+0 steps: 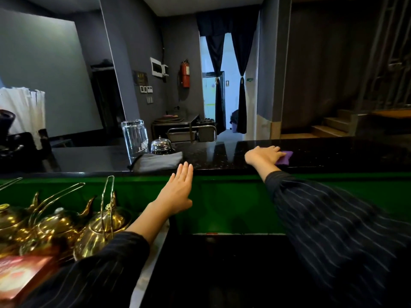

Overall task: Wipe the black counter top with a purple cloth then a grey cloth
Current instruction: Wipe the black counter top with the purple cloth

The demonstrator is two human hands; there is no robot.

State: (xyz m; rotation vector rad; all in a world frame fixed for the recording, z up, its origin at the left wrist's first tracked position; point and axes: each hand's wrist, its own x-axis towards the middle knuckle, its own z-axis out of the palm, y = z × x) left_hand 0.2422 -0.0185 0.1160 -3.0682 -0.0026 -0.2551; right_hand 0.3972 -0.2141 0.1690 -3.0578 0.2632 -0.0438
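The black counter top [222, 156] runs across the middle of the view, glossy and speckled. My right hand [263, 155] lies flat on the purple cloth [284, 157], pressing it on the counter right of centre; only the cloth's right end shows beyond my fingers. A folded grey cloth [158, 162] lies on the counter left of centre. My left hand [178, 192] is held flat with fingers together, empty, its fingertips at the counter's near edge just right of the grey cloth.
A clear glass [134, 137] and a chrome service bell [160, 145] stand behind the grey cloth. Brass teapots [97, 227] crowd the lower shelf at left, below the green counter front [233, 196]. A dark grinder [6, 134] stands at far left.
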